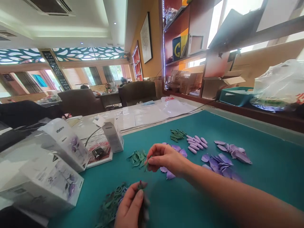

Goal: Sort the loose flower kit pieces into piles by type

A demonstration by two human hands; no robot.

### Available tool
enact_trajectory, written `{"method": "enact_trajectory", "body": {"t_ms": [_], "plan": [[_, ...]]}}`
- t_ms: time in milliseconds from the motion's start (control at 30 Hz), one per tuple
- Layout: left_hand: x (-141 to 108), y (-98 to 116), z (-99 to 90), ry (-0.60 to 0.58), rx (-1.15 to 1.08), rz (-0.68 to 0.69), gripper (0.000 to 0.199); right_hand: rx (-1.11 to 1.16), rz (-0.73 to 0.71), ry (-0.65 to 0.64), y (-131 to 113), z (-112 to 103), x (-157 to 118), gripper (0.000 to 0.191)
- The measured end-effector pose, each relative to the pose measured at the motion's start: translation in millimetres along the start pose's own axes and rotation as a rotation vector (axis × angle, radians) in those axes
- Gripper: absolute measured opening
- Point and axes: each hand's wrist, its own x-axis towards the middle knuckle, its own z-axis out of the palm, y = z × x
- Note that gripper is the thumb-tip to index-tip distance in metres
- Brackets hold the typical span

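My left hand (130, 207) is closed at the bottom of the view. Its fingers pinch a small green piece with a reddish tip (140, 183), too blurred to name exactly. Up and to the right, my right hand (167, 158) pinches a small green leaf-like piece (146, 167) between thumb and fingertips. Beside those fingertips lies a pile of green leaf-like pieces (136, 159). Purple petals (170, 175) lie partly hidden under my right hand and wrist. A tangled heap of darker green parts (111, 202) sits left of my left hand.
Dark green sticks (177, 135), lilac bud-shaped pieces (196, 144), purple petals (218, 163) and paler petals (234, 151) lie on the green mat (266, 164). Printed white boxes (47, 183) and a slim box (113, 134) stand left. A plastic bag (280, 85) rests on the right ledge.
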Motion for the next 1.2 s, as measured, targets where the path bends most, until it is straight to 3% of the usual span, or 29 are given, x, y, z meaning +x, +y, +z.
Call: {"method": "enact_trajectory", "body": {"t_ms": [167,300,400,467,600,800,967,1200], "plan": [[-2.5,2.9,4.1,0.087,0.005,0.092,0.046,-0.013,0.014,-0.080,22.9,4.9,-7.7,0.027],[-0.9,0.5,1.4,0.067,-0.003,0.107,0.047,-0.344,-0.034,-0.138,26.3,0.7,-11.4,0.013],[1.0,-1.3,-0.6,0.056,0.017,0.104,0.049,-0.676,-0.153,-0.168,21.9,-2.9,-13.4,0.019],[1.8,-2.0,-0.9,0.048,0.038,0.082,0.051,-0.742,-0.151,-0.151,20.0,-5.0,-13.0,0.016],[2.1,-2.8,-0.2,0.038,0.068,0.051,0.050,-0.499,-0.033,-0.106,21.0,-5.8,-10.4,0.012],[0.0,-3.3,0.1,0.014,0.074,0.086,0.052,-0.259,0.018,-0.072,19.4,3.3,-12.9,0.013],[-3.1,0.5,1.1,0.015,0.079,0.035,0.054,-0.173,-0.014,-0.071,18.0,8.1,-15.1,0.028],[-0.9,-2.6,3.5,0.025,0.045,0.046,0.050,-0.034,-0.033,0.005,19.9,9.9,-12.1,0.021]]}}
